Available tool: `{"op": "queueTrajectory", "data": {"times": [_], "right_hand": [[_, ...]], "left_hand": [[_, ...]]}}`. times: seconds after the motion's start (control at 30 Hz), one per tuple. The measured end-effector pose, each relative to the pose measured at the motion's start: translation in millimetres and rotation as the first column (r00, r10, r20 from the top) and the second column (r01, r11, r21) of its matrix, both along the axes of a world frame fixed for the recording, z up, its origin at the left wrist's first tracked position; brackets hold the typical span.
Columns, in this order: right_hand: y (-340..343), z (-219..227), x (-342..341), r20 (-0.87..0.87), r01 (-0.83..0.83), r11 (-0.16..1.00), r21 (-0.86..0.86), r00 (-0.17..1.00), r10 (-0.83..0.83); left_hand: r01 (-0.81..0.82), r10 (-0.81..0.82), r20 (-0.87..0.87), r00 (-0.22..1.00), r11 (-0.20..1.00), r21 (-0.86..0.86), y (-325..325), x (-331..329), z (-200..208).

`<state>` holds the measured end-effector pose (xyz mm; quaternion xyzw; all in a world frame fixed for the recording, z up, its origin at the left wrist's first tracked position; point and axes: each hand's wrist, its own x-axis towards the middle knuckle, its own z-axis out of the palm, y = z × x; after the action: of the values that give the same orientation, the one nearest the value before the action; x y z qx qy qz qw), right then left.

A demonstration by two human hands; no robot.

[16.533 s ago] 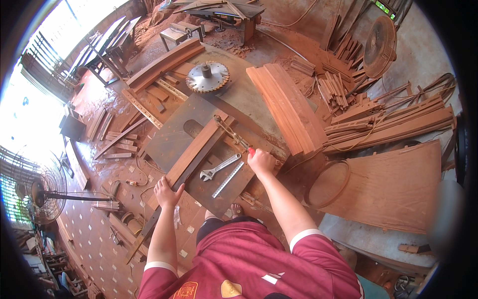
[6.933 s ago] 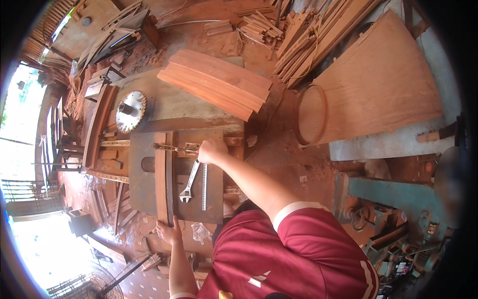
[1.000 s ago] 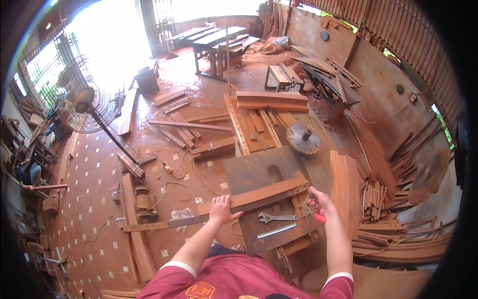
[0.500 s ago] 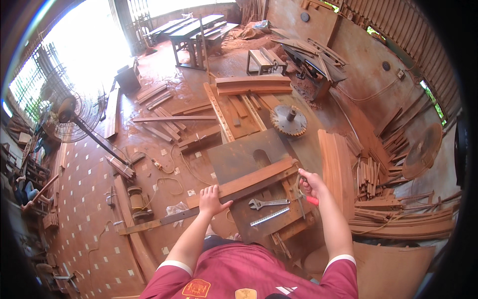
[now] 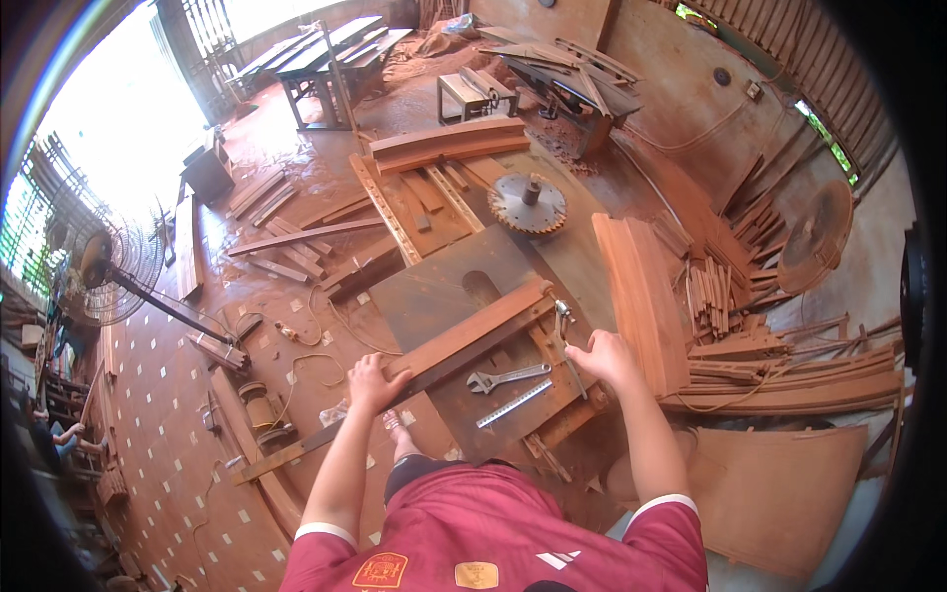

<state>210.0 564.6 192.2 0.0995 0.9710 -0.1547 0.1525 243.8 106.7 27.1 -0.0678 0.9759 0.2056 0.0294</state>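
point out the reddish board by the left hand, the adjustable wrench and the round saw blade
Reddish board (image 5: 473, 330): head view, middle of its upper face.
Adjustable wrench (image 5: 515, 376): head view, on its handle.
Round saw blade (image 5: 521, 211): head view, on its flat face, below the shaft.

At the left, 1 wire-caged pedestal fan (image 5: 97, 261) is on the tiled floor (image 5: 163, 395); 1 dusty round fan (image 5: 817, 237) is near the wall at the right, close to heaped sticks (image 5: 718, 296). Farther off, 2 tables (image 5: 595, 133) carry boards. A broad brown panel (image 5: 779, 493) fills the lower right.
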Motion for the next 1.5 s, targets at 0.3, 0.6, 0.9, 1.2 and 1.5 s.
{"op": "queueTrajectory", "data": {"times": [0.3,0.6,0.9,1.2,1.5], "right_hand": [[2,-15,31,-0.023,0.137,0.989,-0.051,0.99,-0.138],[8,-25,32,-0.034,0.157,0.982,-0.102,0.986,-0.161],[7,-30,37,-0.113,0.13,0.988,-0.086,0.984,-0.139],[3,-34,44,-0.203,0.099,0.982,-0.159,0.971,-0.13],[7,-37,49,-0.21,0.105,0.986,-0.132,0.969,-0.131]], "left_hand": [[-0.071,-0.087,0.59,0.803,0.968,0.239,-65,-16,17],[0.032,-0.033,0.046,0.998,0.999,0.016,-46,11,10],[0.095,-0.108,0.062,0.992,0.978,0.184,-43,27,24],[0.068,-0.204,0.403,0.892,0.943,0.327,-66,4,2],[0.079,-0.084,0.099,0.992,0.996,0.05,-34,23,7]]}}
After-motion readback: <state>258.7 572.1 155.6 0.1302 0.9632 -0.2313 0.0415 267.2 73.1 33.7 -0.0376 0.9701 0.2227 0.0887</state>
